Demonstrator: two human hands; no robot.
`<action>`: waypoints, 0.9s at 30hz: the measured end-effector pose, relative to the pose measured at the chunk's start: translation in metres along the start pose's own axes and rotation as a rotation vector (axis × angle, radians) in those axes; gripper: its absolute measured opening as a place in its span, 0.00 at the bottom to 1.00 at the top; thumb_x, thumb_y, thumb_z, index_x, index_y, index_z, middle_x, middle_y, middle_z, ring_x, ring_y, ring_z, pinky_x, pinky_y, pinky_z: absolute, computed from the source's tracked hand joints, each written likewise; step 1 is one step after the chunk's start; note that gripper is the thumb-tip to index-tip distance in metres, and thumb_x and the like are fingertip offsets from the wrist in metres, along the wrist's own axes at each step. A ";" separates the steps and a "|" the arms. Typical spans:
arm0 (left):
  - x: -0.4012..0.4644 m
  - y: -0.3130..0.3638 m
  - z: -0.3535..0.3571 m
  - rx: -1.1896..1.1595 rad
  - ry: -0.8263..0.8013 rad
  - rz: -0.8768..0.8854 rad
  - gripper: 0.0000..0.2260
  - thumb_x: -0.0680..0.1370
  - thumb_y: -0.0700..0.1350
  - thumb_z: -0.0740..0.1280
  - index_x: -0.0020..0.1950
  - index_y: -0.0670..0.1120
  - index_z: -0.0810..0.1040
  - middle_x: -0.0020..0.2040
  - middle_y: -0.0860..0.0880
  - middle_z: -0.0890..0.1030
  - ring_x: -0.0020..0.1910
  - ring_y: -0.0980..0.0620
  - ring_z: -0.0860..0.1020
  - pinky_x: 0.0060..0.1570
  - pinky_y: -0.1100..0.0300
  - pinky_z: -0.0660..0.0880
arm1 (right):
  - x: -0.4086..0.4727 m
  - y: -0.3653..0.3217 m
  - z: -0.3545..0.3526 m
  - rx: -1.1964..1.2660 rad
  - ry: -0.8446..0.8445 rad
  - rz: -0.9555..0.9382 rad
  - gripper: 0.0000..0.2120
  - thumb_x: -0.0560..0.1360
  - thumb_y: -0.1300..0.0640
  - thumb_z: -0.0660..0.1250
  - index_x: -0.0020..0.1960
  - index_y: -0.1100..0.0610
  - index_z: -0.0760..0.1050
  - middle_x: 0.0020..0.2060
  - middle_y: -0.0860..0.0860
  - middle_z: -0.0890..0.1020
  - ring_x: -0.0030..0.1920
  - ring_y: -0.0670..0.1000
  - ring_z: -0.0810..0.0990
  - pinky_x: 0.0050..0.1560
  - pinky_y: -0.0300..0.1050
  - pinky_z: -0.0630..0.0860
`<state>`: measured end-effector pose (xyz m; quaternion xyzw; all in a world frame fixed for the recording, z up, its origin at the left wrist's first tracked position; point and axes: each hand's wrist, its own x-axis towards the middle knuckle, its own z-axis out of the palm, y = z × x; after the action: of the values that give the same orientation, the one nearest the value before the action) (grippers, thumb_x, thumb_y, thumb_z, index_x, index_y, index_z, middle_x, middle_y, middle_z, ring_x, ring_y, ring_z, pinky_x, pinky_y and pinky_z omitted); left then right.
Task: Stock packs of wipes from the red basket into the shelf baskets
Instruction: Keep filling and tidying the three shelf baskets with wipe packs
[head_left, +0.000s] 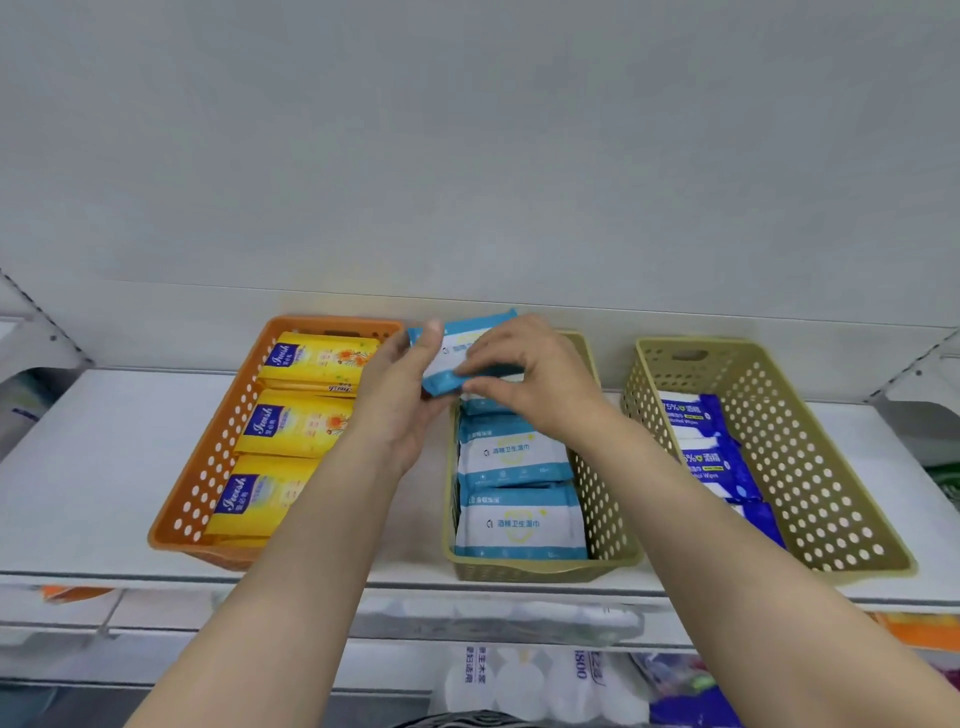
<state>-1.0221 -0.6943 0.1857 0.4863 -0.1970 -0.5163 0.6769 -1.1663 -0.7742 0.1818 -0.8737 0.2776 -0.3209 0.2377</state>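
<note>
A light-blue and white pack of wipes (457, 340) is held up over the back of the middle olive basket (540, 569). My left hand (400, 400) grips its left edge, thumb on top. My right hand (524, 374) pinches its lower right edge. Under it, more packs of the same kind (514, 457) lie in a row in that basket. The orange basket (208, 467) on the left holds yellow packs (291, 423). The olive basket on the right (810, 467) holds dark-blue packs (711, 462). The red basket is out of view.
The three baskets stand on a white shelf (93, 483) with a white back wall. Below its front edge a lower shelf carries white bottles or rolls (519, 680) and colourful packets. Shelf brackets show at both sides.
</note>
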 end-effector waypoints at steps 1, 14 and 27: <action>0.002 -0.002 -0.001 0.017 0.025 0.026 0.12 0.80 0.43 0.67 0.63 0.41 0.77 0.55 0.42 0.84 0.50 0.48 0.84 0.45 0.56 0.82 | -0.002 0.000 0.000 0.076 -0.009 0.037 0.08 0.71 0.52 0.77 0.49 0.49 0.86 0.49 0.43 0.84 0.56 0.47 0.77 0.59 0.43 0.74; 0.009 -0.014 -0.002 0.110 0.002 0.023 0.09 0.80 0.38 0.67 0.60 0.44 0.78 0.55 0.45 0.83 0.54 0.48 0.83 0.47 0.57 0.81 | 0.006 0.021 -0.026 0.520 0.090 0.593 0.19 0.71 0.59 0.77 0.59 0.48 0.79 0.51 0.55 0.84 0.50 0.56 0.85 0.51 0.55 0.83; 0.004 -0.062 -0.003 0.564 0.090 -0.014 0.12 0.83 0.47 0.62 0.67 0.53 0.73 0.54 0.52 0.82 0.48 0.57 0.82 0.39 0.61 0.78 | 0.016 0.074 0.009 0.051 0.141 0.732 0.21 0.73 0.57 0.74 0.65 0.52 0.74 0.59 0.51 0.78 0.59 0.53 0.78 0.61 0.45 0.74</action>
<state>-1.0496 -0.6957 0.1299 0.6793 -0.2992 -0.4236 0.5192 -1.1742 -0.8368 0.1384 -0.6863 0.5792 -0.2807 0.3387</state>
